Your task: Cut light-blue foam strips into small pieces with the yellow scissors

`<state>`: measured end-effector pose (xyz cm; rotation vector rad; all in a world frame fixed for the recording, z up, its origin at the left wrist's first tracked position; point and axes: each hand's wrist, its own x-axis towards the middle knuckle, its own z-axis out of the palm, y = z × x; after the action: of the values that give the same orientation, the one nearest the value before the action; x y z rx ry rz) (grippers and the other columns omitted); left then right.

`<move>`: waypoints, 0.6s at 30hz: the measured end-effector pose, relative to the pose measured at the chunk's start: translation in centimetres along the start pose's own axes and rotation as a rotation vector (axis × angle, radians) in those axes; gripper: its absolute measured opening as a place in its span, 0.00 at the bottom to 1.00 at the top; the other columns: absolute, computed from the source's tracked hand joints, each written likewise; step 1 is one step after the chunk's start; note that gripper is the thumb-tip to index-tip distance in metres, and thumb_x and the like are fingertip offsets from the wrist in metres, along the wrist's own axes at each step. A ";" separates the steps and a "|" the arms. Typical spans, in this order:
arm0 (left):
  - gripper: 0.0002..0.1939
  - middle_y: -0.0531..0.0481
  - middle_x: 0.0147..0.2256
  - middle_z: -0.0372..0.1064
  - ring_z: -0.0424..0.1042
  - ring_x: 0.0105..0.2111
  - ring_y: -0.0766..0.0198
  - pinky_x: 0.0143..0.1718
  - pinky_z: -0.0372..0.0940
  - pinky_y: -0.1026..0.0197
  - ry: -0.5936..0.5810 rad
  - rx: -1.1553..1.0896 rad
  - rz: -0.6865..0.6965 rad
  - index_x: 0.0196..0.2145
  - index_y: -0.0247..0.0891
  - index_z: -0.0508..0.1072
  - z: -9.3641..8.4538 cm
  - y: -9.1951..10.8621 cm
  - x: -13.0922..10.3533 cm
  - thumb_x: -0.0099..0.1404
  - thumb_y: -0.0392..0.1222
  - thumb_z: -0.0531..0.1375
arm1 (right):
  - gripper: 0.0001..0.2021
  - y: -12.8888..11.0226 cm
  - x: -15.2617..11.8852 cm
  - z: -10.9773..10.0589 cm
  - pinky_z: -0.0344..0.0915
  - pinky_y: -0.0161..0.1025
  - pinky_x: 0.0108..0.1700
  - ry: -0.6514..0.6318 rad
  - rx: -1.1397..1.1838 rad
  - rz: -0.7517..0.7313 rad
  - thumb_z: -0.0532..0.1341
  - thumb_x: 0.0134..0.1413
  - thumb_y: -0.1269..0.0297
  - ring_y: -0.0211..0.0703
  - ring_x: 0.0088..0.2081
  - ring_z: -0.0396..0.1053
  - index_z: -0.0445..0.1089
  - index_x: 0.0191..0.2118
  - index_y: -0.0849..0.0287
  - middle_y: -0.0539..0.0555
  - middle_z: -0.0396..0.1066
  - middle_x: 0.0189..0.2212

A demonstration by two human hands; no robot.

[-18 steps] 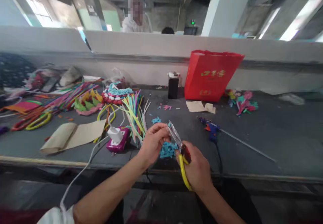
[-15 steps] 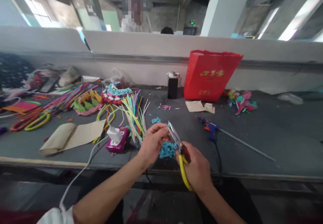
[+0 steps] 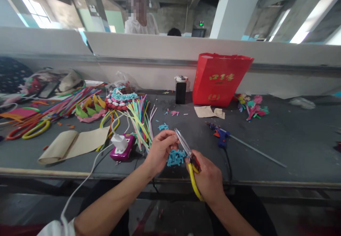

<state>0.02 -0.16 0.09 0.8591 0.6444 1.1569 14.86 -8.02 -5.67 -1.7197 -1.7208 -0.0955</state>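
Note:
My right hand [image 3: 207, 177] is wrapped round the yellow handles of a pair of scissors [image 3: 183, 143], whose blades point up and to the left. The fingertips of my left hand [image 3: 161, 151] are pinched together beside the blade tips; what they hold is too small to make out. Under the blades, near the table's front edge, lies a pile of short blue pieces [image 3: 176, 157]. A smaller group of blue pieces [image 3: 163, 126] lies just beyond my left hand.
A purple power socket [image 3: 122, 147] with a white plug and cable, and bundled coloured stems [image 3: 141, 119], are on the left. A blue glue gun [image 3: 221, 136] lies right. Behind stand a dark bottle [image 3: 180, 92] and a red bag [image 3: 221, 81]. A person [image 3: 141, 25] is beyond the partition.
The scissor blades look closer together than before, and the small blue bit at their tips no longer shows. Both hands have stayed nearly in place; the view has shifted slightly.

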 end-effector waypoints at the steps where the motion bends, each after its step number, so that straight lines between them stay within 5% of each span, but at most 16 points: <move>1: 0.05 0.54 0.23 0.71 0.65 0.20 0.72 0.25 0.61 0.68 0.000 0.015 0.004 0.28 0.35 0.73 0.0 0.1 0.0 0.54 0.36 0.67 | 0.12 0.0 0.0 0.0 0.60 0.34 0.32 -0.004 0.007 0.000 0.56 0.61 0.59 0.42 0.31 0.74 0.72 0.45 0.56 0.52 0.77 0.32; 18: 0.05 0.52 0.23 0.72 0.64 0.20 0.71 0.25 0.59 0.67 -0.002 0.091 -0.009 0.26 0.35 0.75 -0.3 0.5 0.1 0.52 0.37 0.67 | 0.12 0.3 0.2 -0.7 0.58 0.35 0.33 -0.084 0.035 0.019 0.59 0.58 0.58 0.42 0.31 0.71 0.70 0.46 0.53 0.48 0.73 0.29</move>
<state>-0.50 0.09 0.37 0.9338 0.7028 1.1250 15.47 -8.13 -5.14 -1.7362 -1.7559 0.0147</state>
